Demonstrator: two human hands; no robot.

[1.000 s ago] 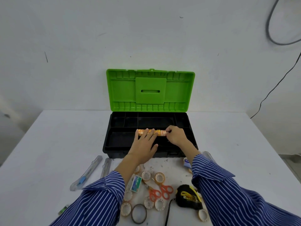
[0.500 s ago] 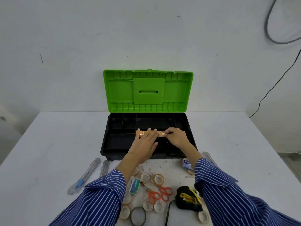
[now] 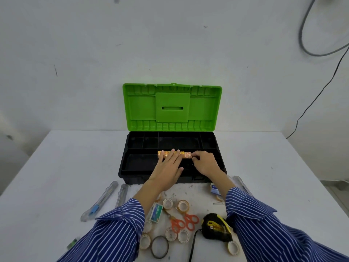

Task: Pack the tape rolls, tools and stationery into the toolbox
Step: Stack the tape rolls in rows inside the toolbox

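Observation:
The black toolbox (image 3: 132, 168) stands open in the middle of the table, its green lid (image 3: 172, 106) upright. A long orange pack of tape rolls (image 3: 186, 154) lies across the box's inner tray. My left hand (image 3: 168, 171) rests on the pack with straight fingers. My right hand (image 3: 204, 164) pinches the pack's right end. In front of the box lie several small tape rolls (image 3: 183, 205), orange scissors (image 3: 184, 222), a black and yellow tape measure (image 3: 217, 226) and a green staple box (image 3: 156, 212).
Two clear-handled utility knives (image 3: 100, 200) lie on the table left of my arms, and another (image 3: 240, 183) lies to the right. A dark ring (image 3: 159, 246) sits near the front edge. The white wall stands close behind the toolbox.
The view has shifted slightly. Both hands stay on the orange tape pack over the tray, in nearly the same place.

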